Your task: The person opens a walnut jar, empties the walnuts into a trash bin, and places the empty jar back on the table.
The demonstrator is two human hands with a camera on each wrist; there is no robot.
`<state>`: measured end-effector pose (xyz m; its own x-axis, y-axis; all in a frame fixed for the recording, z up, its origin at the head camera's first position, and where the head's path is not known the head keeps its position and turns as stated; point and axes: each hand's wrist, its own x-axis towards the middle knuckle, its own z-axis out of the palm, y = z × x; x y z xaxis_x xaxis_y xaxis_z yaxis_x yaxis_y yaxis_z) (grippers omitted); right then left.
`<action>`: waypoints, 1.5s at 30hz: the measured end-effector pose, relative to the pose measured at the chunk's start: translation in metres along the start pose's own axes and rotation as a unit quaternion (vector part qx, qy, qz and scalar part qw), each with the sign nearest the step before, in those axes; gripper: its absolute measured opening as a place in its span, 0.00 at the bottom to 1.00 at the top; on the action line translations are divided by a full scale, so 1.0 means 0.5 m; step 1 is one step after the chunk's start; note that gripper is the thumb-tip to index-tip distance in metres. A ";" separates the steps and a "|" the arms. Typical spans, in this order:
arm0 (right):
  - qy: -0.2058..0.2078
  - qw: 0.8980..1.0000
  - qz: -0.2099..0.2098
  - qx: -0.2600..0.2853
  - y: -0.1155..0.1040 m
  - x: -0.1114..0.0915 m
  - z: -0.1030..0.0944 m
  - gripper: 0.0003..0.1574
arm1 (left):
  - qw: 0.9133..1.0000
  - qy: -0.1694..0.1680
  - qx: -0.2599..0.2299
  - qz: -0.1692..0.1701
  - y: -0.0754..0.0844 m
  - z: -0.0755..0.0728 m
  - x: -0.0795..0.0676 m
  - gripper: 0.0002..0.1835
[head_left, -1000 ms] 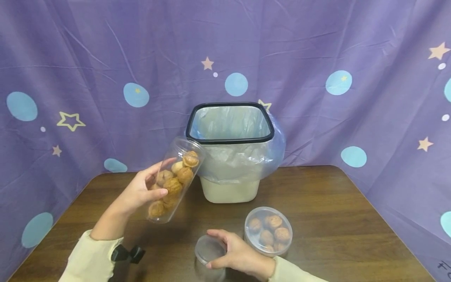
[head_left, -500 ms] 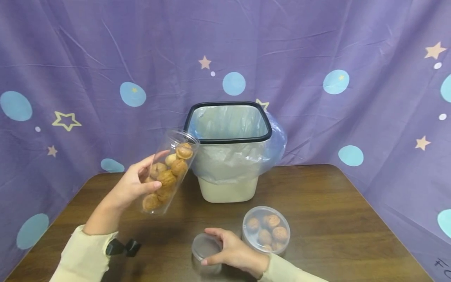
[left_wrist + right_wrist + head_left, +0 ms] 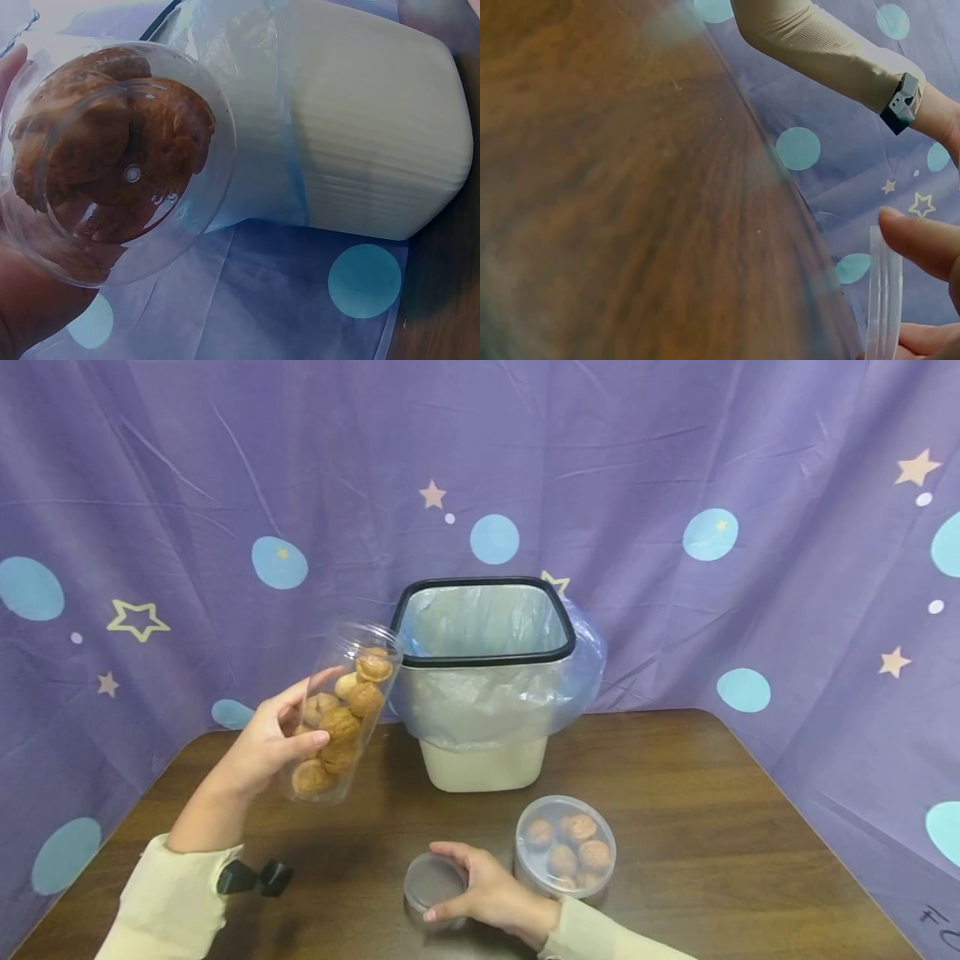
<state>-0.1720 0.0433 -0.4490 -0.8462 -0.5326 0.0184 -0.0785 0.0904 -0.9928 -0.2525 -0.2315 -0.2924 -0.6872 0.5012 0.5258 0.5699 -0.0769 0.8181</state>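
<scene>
My left hand [image 3: 262,739] grips a clear plastic jar [image 3: 378,635] with several walnuts [image 3: 339,727] in it. The jar is uncovered at the top and leans toward the right, in front of and left of the bin. Its round base [image 3: 180,225] faces the left wrist camera, with brown walnuts behind it. Low in the head view, my right hand [image 3: 495,897] pinches a round translucent lid [image 3: 433,885] by its edge. Seen edge-on in the right wrist view, that lid [image 3: 885,292] sits between thumb and fingers. Beside the right hand stands a round lidded tub [image 3: 543,810] of walnuts.
A cream waste bin [image 3: 483,768] with a black rim [image 3: 487,662] and bluish plastic liner [image 3: 487,714] stands at the back middle of the brown wooden table [image 3: 690,793]. A purple curtain [image 3: 630,460] with stars and dots hangs behind.
My left hand has moved left and up with the jar, away from the bin, and the jar leans less. The right hand still holds the lid, nearly in place.
</scene>
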 end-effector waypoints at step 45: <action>0.025 0.989 -0.039 -0.137 0.021 -0.002 0.014 0.53 | 0.988 0.083 0.128 -0.019 0.015 -0.047 0.060 0.33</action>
<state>-0.1682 0.0391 -0.4604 -0.8562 -0.5054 0.1070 -0.2797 0.2794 -0.9185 -0.2797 -0.2373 -0.2648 -0.7625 0.3498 0.5443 0.6232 0.1711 0.7631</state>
